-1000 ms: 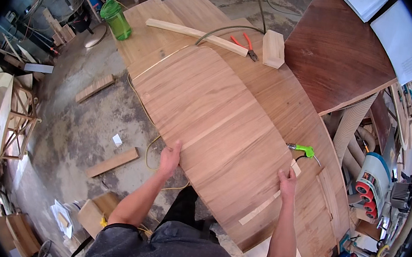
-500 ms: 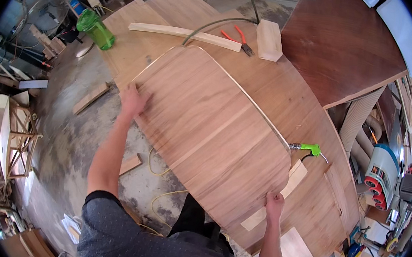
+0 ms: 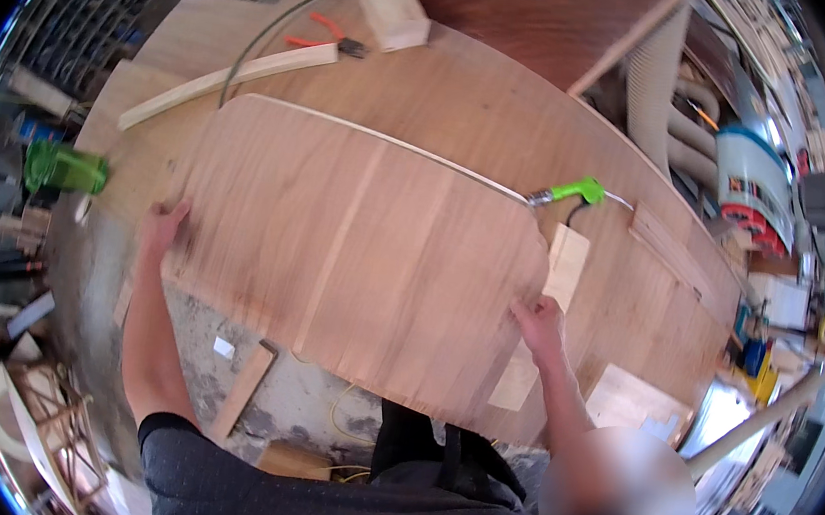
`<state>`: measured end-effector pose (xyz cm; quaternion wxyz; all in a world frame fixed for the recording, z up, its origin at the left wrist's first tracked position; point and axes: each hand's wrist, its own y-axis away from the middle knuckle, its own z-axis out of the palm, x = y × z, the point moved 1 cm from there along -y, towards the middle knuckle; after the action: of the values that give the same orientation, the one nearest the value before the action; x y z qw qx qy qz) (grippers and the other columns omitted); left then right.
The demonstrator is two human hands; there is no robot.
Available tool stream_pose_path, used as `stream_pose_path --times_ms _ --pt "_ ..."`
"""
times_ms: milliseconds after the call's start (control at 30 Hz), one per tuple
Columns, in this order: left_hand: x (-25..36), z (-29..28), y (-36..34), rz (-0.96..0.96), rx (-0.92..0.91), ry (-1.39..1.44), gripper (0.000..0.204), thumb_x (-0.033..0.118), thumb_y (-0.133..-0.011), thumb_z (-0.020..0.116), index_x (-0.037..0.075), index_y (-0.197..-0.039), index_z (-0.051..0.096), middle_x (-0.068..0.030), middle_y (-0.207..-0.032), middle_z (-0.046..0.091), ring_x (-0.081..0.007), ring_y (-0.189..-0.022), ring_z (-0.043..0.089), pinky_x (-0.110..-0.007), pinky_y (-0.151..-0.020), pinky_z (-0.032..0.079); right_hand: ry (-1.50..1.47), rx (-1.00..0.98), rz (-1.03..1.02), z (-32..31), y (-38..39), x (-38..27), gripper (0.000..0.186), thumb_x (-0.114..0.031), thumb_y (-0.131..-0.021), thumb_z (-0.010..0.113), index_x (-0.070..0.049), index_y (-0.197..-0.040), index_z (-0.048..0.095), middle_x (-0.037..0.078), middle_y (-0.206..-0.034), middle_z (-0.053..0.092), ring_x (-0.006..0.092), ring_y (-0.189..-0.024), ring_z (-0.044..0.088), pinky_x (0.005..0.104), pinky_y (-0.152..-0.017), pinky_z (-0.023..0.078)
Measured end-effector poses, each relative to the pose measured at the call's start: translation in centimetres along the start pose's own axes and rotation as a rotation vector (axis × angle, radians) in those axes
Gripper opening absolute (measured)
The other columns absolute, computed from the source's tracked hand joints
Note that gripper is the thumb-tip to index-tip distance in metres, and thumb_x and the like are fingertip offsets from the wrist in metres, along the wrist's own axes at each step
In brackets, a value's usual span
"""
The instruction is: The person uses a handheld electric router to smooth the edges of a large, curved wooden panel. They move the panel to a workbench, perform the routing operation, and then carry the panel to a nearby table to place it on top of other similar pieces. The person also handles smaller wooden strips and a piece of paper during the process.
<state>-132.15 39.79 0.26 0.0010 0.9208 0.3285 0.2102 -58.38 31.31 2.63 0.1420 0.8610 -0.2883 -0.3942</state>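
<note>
A wide wooden panel [image 3: 402, 257] with rounded corners lies over a larger wooden tabletop [image 3: 480, 94]. My left hand [image 3: 167, 224] grips its left edge, fingers curled. My right hand [image 3: 538, 321] pinches its right edge, beside a pale wood strip [image 3: 565, 263]. A green air blow gun [image 3: 575, 191] lies just beyond the panel's upper right corner. Farther back are a long pale batten [image 3: 224, 85], orange-handled pliers [image 3: 330, 40] and a pale wood block [image 3: 391, 9].
A green jug [image 3: 65, 168] stands at the left. A dark wooden top [image 3: 519, 12] sits behind, with ribbed hoses [image 3: 651, 97]. A toolbox-like white and red machine [image 3: 754, 188] is at the right. Boards [image 3: 243, 391] and yellow cords lie on the concrete floor.
My left hand has moved from the panel's near edge to its left end. The panel now appears more level across the view, and the whole scene has swung round as my head turned.
</note>
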Motion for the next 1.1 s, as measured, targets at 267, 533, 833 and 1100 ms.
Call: stream_pose_path --times_ms 267,533,833,1100 --pt "-2.3 -5.8 -0.6 -0.099 -0.214 0.187 0.083 0.064 -0.087 0.066 -0.009 -0.126 0.065 -0.0208 -0.12 0.069 -0.026 -0.115 0.063 -0.037 -0.1 0.046 0.097 -0.128 0.114 -1.2 -0.2 -2.6 0.041 -0.037 -0.082 0.076 0.003 -0.092 0.073 0.006 -0.075 0.068 0.0147 -0.068 0.062 0.0334 -0.064 0.049" --pt "-2.5 -10.1 6.2 -0.236 -0.045 0.136 0.097 0.072 -0.087 0.061 -0.018 -0.125 0.061 -0.0253 -0.12 0.069 -0.032 -0.115 0.064 -0.04 -0.101 0.046 0.187 -0.252 0.007 -0.2 -1.1 -4.6 0.065 -0.051 -0.083 0.069 0.009 -0.109 0.065 0.024 -0.105 0.07 0.0336 -0.101 0.068 0.0433 -0.088 0.053" --pt "-10.9 -13.4 16.2 -0.34 0.136 0.319 0.073 0.059 -0.092 0.066 -0.01 -0.116 0.071 -0.016 -0.109 0.074 -0.0199 -0.098 0.065 -0.034 -0.088 0.051 -0.475 -0.047 -0.011 5.4 -1.4 -2.0 0.07 -0.057 -0.084 0.073 0.007 -0.112 0.066 0.017 -0.1 0.071 0.0254 -0.095 0.068 0.0379 -0.084 0.053" --pt "-16.2 -17.3 21.6 -0.301 0.082 0.372 0.076 0.06 -0.101 0.048 -0.002 -0.144 0.053 -0.0178 -0.139 0.061 -0.0274 -0.116 0.06 -0.038 -0.102 0.047 -0.064 -0.063 -0.11 4.2 2.0 -6.2 0.072 -0.061 -0.089 0.067 0.008 -0.109 0.064 0.021 -0.094 0.07 0.0317 -0.091 0.07 0.0432 -0.078 0.055"
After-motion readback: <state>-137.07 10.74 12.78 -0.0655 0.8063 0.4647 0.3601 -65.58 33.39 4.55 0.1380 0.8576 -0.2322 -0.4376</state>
